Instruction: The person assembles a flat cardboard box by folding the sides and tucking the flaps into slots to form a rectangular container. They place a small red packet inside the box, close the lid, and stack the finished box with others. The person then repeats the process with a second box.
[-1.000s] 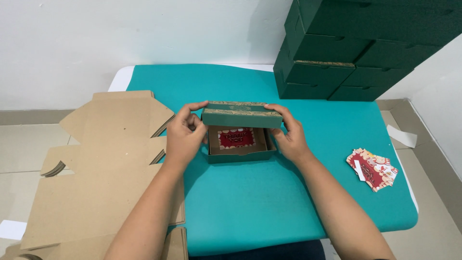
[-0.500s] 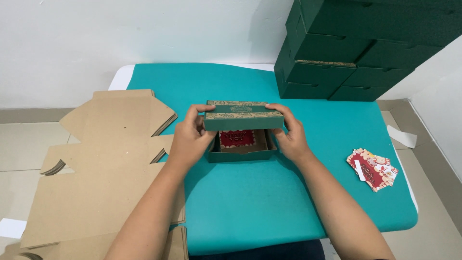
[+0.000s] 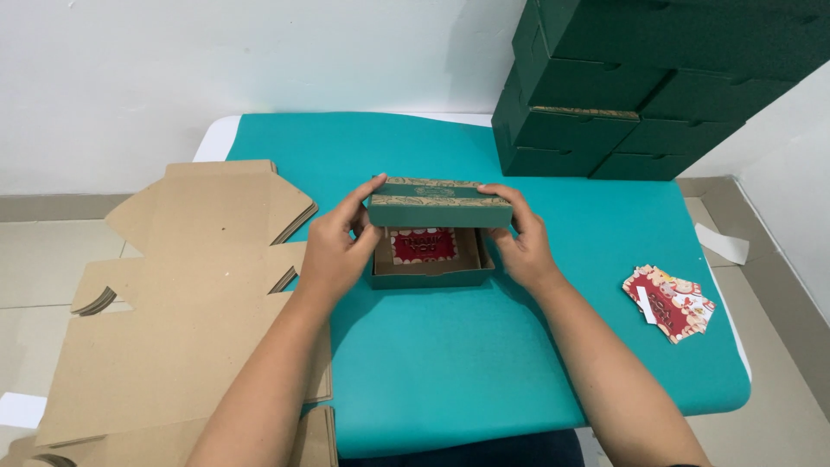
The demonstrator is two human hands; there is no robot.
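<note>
A small dark green cardboard box (image 3: pixel 430 275) sits in the middle of the teal table (image 3: pixel 450 372). Its hinged lid (image 3: pixel 439 205) is half lowered over it. My left hand (image 3: pixel 335 246) grips the lid's left end and my right hand (image 3: pixel 521 239) grips its right end. Inside the box lies a red card (image 3: pixel 423 245), partly hidden by the lid.
A pile of flat brown cardboard blanks (image 3: pixel 173 294) covers the table's left side and overhangs it. Stacked dark green boxes (image 3: pixel 622 78) stand at the back right. A small stack of red patterned cards (image 3: pixel 670 303) lies near the right edge.
Both hands have brought the lid forward and down over the box, covering more of the red card. The box itself has stayed in place.
</note>
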